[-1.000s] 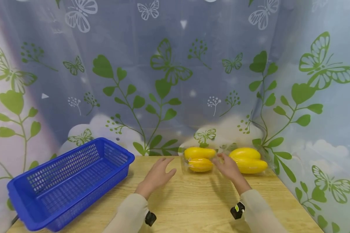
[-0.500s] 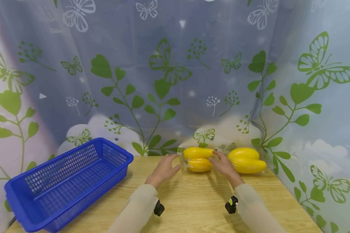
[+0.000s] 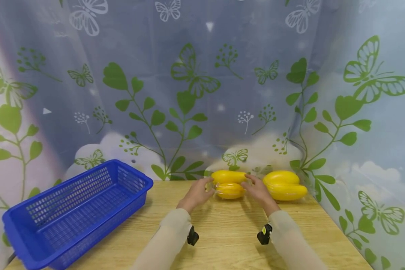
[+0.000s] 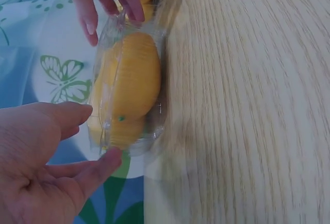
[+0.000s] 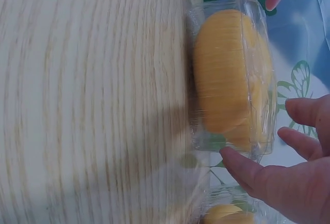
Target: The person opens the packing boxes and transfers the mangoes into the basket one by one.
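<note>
A clear plastic clamshell box [image 5: 258, 80] holding yellow mango-like fruits [image 3: 229, 191] sits at the back of the wooden table. My left hand [image 3: 197, 193] is at the box's left end, its fingers spread and fairly straight; in the left wrist view the fingertips come right up to the plastic. At the opposite end is my right hand [image 3: 259, 192], with fingers extended close beside the box's end wall in the right wrist view. Neither hand is curled round the box. A second clear box of similar yellow fruits [image 3: 287, 190] stands just right of my right hand.
A blue perforated plastic basket [image 3: 84, 210] stands at an angle on the left of the table [image 3: 227, 232]. Behind the table's back edge hangs a curtain [image 3: 202, 112] printed with butterflies and leaves.
My left hand has moved right and forward to the left end of the nearer box. My right hand has shifted slightly left, toward that box's right end. The boxes stay put.
</note>
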Available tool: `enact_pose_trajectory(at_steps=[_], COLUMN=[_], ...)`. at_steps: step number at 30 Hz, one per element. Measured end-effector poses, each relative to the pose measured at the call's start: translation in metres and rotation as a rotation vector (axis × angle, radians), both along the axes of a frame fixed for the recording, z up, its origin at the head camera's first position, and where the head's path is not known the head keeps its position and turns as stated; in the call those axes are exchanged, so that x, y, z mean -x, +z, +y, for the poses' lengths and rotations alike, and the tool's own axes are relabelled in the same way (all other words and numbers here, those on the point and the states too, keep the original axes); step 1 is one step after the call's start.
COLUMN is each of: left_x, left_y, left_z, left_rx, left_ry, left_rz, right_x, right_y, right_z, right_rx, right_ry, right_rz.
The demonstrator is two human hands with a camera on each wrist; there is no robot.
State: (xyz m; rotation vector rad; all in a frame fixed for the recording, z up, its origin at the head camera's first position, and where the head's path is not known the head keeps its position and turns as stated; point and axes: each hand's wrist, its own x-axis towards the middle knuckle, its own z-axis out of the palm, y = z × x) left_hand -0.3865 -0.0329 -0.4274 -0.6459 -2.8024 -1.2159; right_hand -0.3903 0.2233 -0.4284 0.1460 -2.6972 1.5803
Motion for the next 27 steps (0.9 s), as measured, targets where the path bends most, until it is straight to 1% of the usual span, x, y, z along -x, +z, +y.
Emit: enact_pose_trajectory(at_steps=[6, 11, 15, 18, 22, 27], left_x=[0.003, 0.001, -0.001, -0.003, -0.006, -0.009], left_y=[-0.004, -0.005, -0.003, -0.002, -0.003, -0.004], left_z=[0.002, 0.005, 0.007, 0.007, 0.006, 0.001], left_rx=[-0.028, -0.038, -0.031, -0.019, -0.015, -0.041], left_ry=[-0.013, -0.008, 0.009, 0.017, 0.014, 0.008], left_rz=[-0.023, -0.042, -0.044, -0.022, 0.000, -0.002], right_x=[0.000, -0.002, -0.004, -0.006, -0.006, -0.009], right_y=[-0.003, -0.003, -0.001, -0.001, -0.001, -0.001], right_z=[-0.001, -0.003, -0.006, -0.007, -0.008, -0.006], right_rx=[-0.048, -0.111, -0.125, -0.130, -0.158, -0.189], right_ry=[-0.017, -0.019, -0.027, -0.032, -0.026, -0.003], right_rz=[0.031, 0.071, 0.055, 0.043, 0.057, 0.084])
